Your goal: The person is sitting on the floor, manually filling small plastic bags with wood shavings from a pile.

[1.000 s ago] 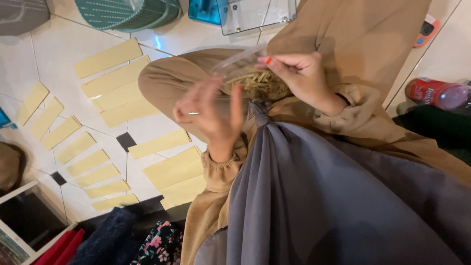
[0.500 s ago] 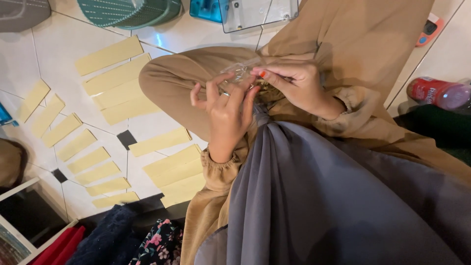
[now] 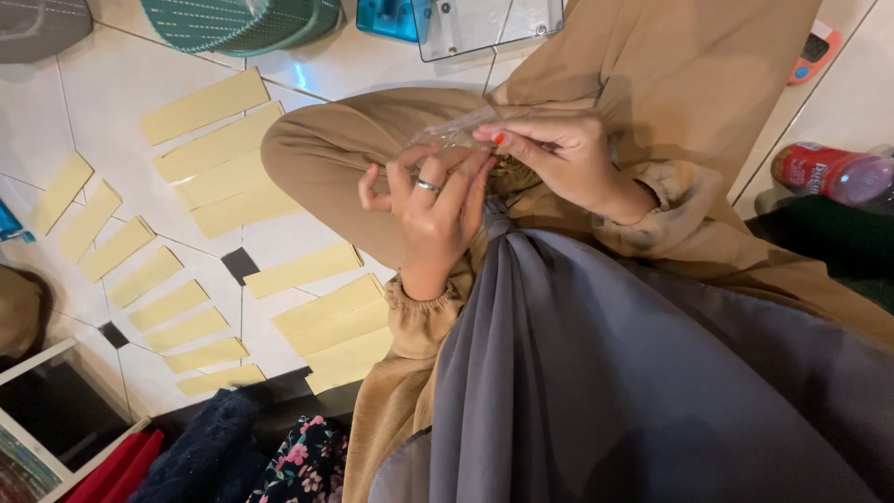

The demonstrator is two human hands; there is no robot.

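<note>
1. Far to the left of where my hands meet, I see pale yellow paper strips (image 3: 119, 250) laid in rows on the white tiled floor (image 3: 93, 102). They lie well apart from the grip.
2. Closer in, more of the same strips (image 3: 340, 328) lie just left of my left wrist, beside my bent knee (image 3: 307, 154) in tan trousers.
3. My left hand (image 3: 436, 212) sits just left of the grip, palm turned toward me, a ring on one finger. Its fingers (image 3: 470, 182) curl up and press against a clear plastic bag (image 3: 456, 130). The thumb and forefinger look closed on the bag's lower edge, though part of that is hidden.
4. The clear plastic bag is right at the grip, between both hands, over my lap. Something brownish and stringy shows under it; I cannot tell what.
5. My right hand (image 3: 563, 158) is just right of the grip, its fingertips (image 3: 498, 140) with an orange nail pinching the bag's top edge.
6. Below the grip, a grey cloth (image 3: 633, 373) drapes down from me.
7. Above the grip, a clear plastic box (image 3: 484, 23) and a green basket (image 3: 242, 19) rest on the floor.
8. Far right of the grip lies a red bottle (image 3: 833, 172).
</note>
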